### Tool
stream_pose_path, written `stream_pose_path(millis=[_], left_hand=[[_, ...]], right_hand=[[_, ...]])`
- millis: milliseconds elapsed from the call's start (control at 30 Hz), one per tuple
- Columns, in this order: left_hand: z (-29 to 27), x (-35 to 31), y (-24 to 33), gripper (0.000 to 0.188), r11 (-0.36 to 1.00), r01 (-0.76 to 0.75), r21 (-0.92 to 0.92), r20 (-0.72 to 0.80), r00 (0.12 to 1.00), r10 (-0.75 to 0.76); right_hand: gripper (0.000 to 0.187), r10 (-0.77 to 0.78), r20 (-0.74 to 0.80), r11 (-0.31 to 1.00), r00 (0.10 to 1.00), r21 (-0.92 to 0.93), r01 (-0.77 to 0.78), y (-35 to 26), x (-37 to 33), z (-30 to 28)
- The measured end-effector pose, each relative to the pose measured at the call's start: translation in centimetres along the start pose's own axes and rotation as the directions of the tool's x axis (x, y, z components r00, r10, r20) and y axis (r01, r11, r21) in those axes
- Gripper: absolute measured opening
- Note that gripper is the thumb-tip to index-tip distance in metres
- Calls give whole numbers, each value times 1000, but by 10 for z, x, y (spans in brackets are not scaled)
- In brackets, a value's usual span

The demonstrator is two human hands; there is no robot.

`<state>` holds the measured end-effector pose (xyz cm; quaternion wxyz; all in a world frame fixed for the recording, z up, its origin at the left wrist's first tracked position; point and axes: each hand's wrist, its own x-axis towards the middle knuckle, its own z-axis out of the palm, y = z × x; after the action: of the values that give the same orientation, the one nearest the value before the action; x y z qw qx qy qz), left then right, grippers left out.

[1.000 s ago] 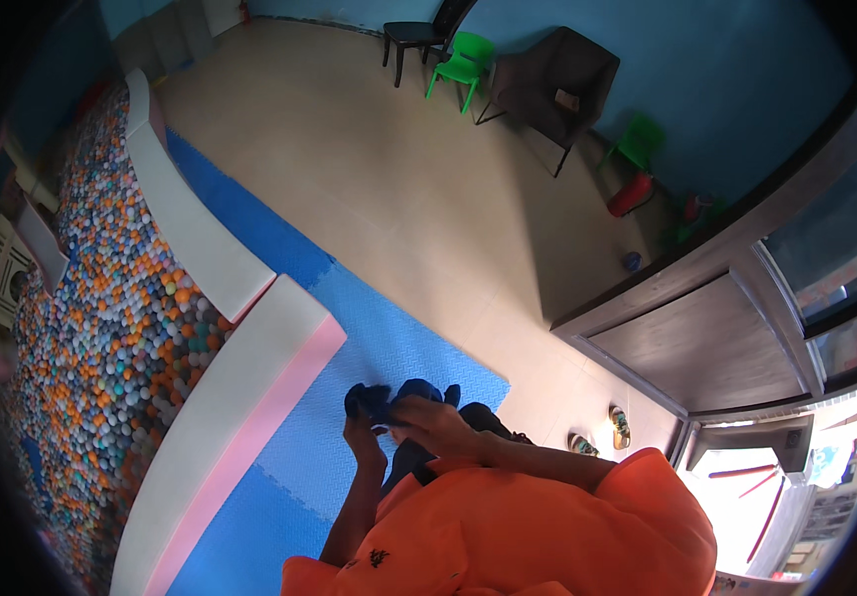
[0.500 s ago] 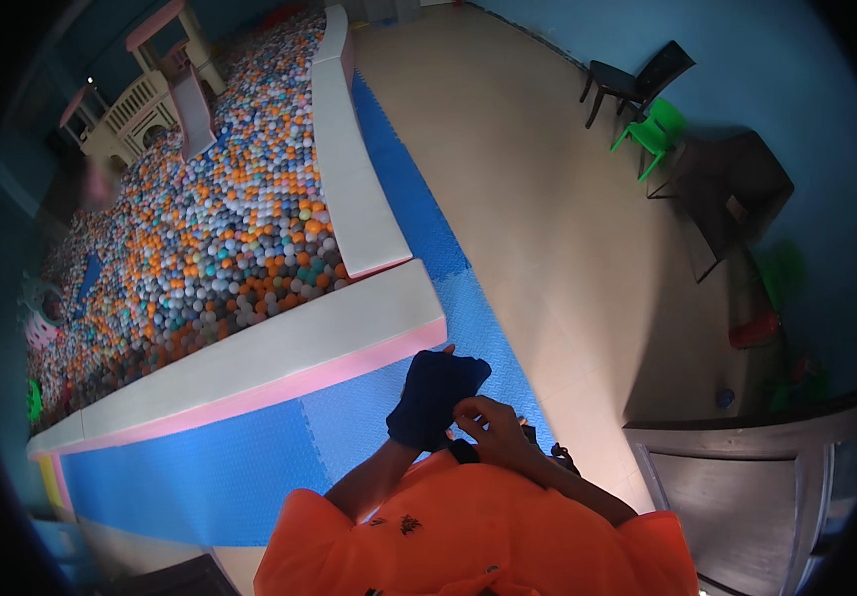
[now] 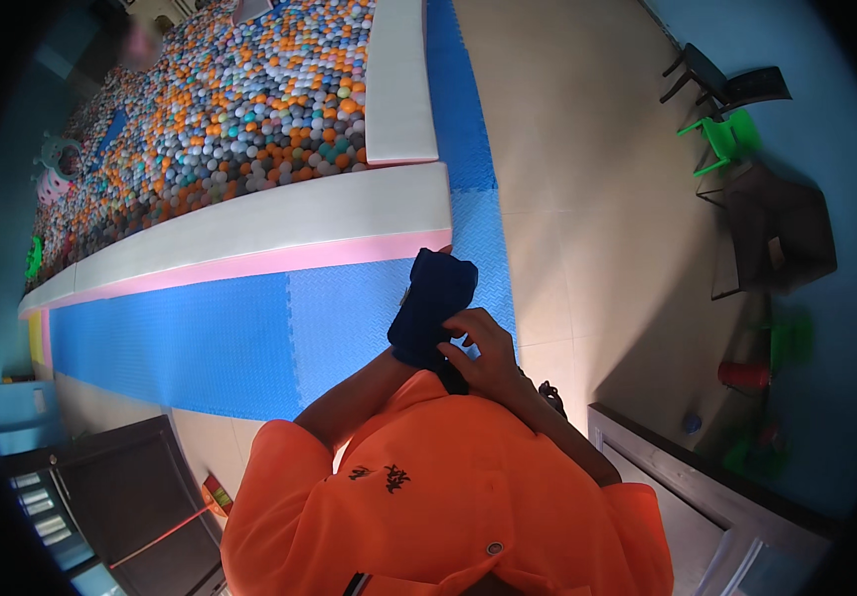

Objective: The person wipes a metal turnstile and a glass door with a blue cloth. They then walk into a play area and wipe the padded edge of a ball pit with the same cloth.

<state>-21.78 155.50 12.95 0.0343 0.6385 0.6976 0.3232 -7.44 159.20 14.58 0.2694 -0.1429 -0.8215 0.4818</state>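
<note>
My left hand [image 3: 445, 250] is inside a navy fabric hand covering [image 3: 433, 305], glove-like, which wraps it down to the wrist. Only a bit of a fingertip shows at its far end, so the finger pose is hidden. My right hand [image 3: 485, 350] is at the covering's near right edge, with bent thumb and forefinger closed on the fabric by the wrist. A dark strap-like piece [image 3: 452, 376] hangs just below, against my orange shirt [image 3: 448, 477].
Beyond my hands runs a padded white and pink barrier [image 3: 279, 230] around a ball pit [image 3: 239, 129]. Blue foam mats [image 3: 180, 338] line it. To the right stand a black chair [image 3: 716, 84], a green chair [image 3: 726, 139] and a dark table [image 3: 781, 228]. A wooden door [image 3: 667, 497] is at lower right.
The view has tilted down, so the barrier and chairs sit higher and more of my shirt and the floor behind shows. My right hand stays at the covering's edge.
</note>
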Motion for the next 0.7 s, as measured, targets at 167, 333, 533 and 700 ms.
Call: stream_pose_path(millis=[167,333,533,700], left_hand=[[69,-44,-16,32,-457,-105,-883,197,802,-564],[71,-35,10,39,-416,11,-909,323,650,-688],[79,-26,28,34,-506,49,-861,425,617,-663],[81,-19,47,32,-116,362,-925,372,800,-471]], right_hand=[[30,-150,76,988,986,-33,152,-8,0,-15],[28,-140,105,990,985,-1,141,7,-12,-26],[15,117,123,954,985,263,-146,22,-29,-44],[23,520,321,191,792,860,-474,44,-46,-67]])
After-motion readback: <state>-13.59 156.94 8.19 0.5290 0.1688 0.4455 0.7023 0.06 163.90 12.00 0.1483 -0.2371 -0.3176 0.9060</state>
